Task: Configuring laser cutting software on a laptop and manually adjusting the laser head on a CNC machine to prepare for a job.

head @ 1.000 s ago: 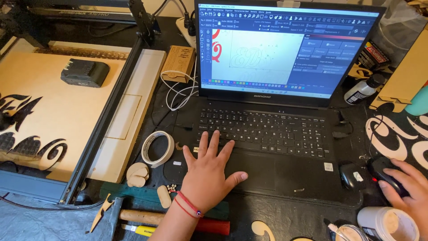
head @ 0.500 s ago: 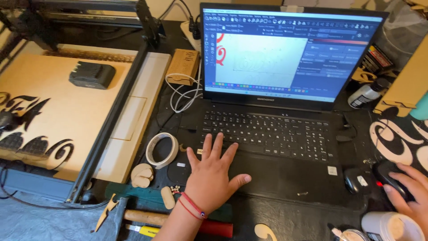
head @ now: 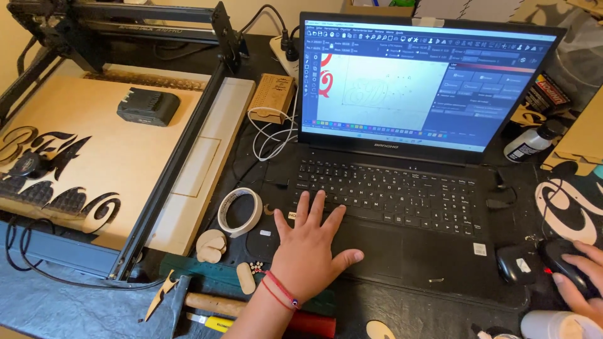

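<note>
My left hand (head: 311,248) lies flat, fingers spread, on the left palm rest of a black laptop (head: 433,251), its fingertips at the lower edge of the keyboard (head: 389,188). Red string bracelets circle that wrist. My right hand (head: 581,282) rests over a black computer mouse (head: 562,267) at the far right, near the laptop's front corner. The laptop screen (head: 408,85) is lit and displays a design program with a pale outline drawing and red curved shapes.
A laser engraver frame (head: 182,144) holds a wooden board (head: 100,150) with dark cut-out lettering at left. A tape roll (head: 240,211), wooden pieces (head: 211,245), a hammer (head: 207,302), a white cable (head: 270,135) and a small wooden box (head: 271,97) lie nearby. A bottle (head: 531,143) stands at right.
The view has shifted slightly, so everything sits a little further right and lower. Both hands stay where they were, on the palm rest and the mouse.
</note>
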